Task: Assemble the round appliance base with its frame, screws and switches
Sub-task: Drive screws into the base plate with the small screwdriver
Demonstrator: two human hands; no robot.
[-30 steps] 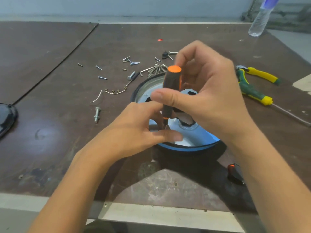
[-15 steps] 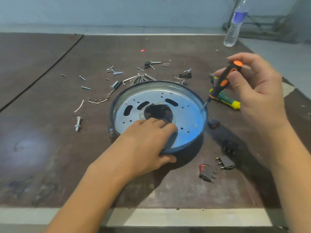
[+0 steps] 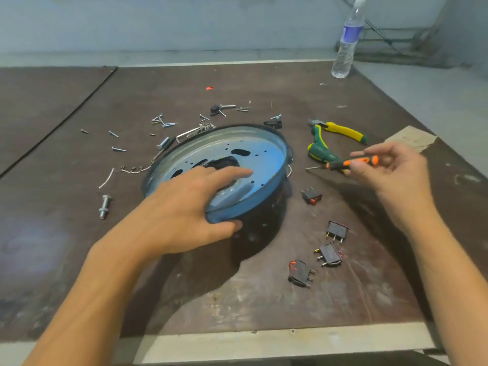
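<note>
Near edge of base (image 3: 264,154) now tipped up off desk (image 3: 79,233), left hand (image 3: 184,207) gripping rim, thumb beneath. Right hand (image 3: 390,170), swung lower, pinches screwdriver (image 3: 351,163) near pliers (image 3: 343,132).

My left hand (image 3: 184,210) grips the near rim of the round base (image 3: 266,157), thumb under the edge and fingers spread across its blue inside. The base sits tilted on the table (image 3: 79,233), near side raised. My right hand (image 3: 390,170) pinches a small orange screwdriver (image 3: 353,162) off to the right, tip pointing left, apart from the base. Four black switches (image 3: 337,230) lie between my arms. Loose screws (image 3: 163,121) are scattered behind the base.
</note>
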